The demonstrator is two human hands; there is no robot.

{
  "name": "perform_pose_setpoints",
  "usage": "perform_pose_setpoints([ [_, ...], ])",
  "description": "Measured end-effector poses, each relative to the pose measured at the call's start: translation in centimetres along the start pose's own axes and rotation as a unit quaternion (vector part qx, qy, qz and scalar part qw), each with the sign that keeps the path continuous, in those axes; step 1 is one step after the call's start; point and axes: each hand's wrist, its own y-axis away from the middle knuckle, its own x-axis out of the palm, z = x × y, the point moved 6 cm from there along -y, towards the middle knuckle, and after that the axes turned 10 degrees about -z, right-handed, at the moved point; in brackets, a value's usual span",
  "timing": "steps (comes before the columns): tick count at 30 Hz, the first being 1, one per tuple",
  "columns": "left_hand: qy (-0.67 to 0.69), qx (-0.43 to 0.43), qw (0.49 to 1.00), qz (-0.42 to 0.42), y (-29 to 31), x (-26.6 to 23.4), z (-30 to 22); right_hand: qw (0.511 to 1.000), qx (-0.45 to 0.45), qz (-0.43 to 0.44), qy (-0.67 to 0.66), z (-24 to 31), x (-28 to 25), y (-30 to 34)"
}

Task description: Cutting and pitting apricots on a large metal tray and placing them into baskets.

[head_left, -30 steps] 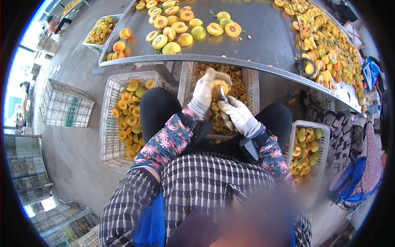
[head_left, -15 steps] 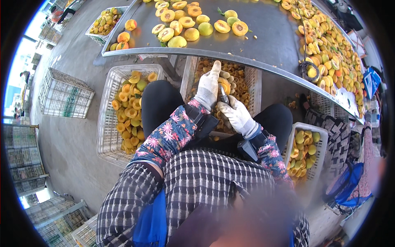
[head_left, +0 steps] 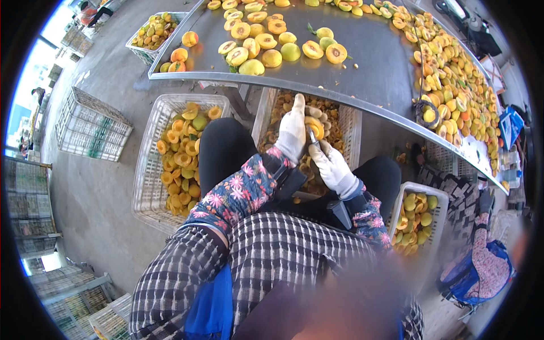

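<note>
The left hand (head_left: pixel 292 131) cups a yellow peach half (head_left: pixel 315 130) over a white plastic crate (head_left: pixel 355 133) of fruit pieces, its fingers curled round the fruit and its thumb standing up. The right hand (head_left: pixel 335 173) has its fingers clamped on a metal-tipped hand tool (head_left: pixel 313 136), whose tip meets the fruit. Good work here probably calls for a steady left cradle, short wrist turns and the raised thumb kept off the tip's path; the ripe flesh likely bruises if squeezed.

The metal rim of the counter (head_left: pixel 371 76) runs just beyond the left thumb, so forward strokes look cramped. The knees bound both sides; the freest room is downward, over the crate.
</note>
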Motion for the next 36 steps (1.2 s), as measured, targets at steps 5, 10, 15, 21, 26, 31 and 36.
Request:
perform_pose_setpoints([
  [5, -0.152, 0.168, 0.972, 0.066, -0.4, 0.4, -0.4, 0.982, -0.139, -0.103, 0.071, -0.7, -0.5, 0.1],
  [10, -0.093, 0.054, 0.992, 0.065, 0.1, -0.4, -0.5, 0.950, 0.260, 0.066, -0.158, 0.3, 1.3, 1.7],
  [15, -0.009, -0.039, 0.998, -0.040, 0.2, 1.0, 0.3, 0.994, 0.003, -0.063, -0.092, -0.1, 0.4, 0.5],
  [21, -0.021, -0.045, 0.997, -0.050, 0.0, 0.7, -0.2, 0.981, -0.108, -0.105, 0.120, 2.0, 0.2, 0.8],
  [26, 0.057, -0.103, 0.993, -0.031, -0.2, 1.0, 0.0, 0.970, -0.137, -0.130, 0.151, 2.6, 0.1, 0.9],
  [31, -0.100, 0.010, 0.995, 0.004, 0.1, 0.9, -1.2, 0.967, 0.106, -0.027, -0.231, 1.3, 0.3, 0.7],
  [36, -0.173, 0.135, 0.972, 0.088, 0.8, 1.6, -2.4, 0.883, 0.269, 0.076, -0.378, 1.6, 1.1, 2.2],
])
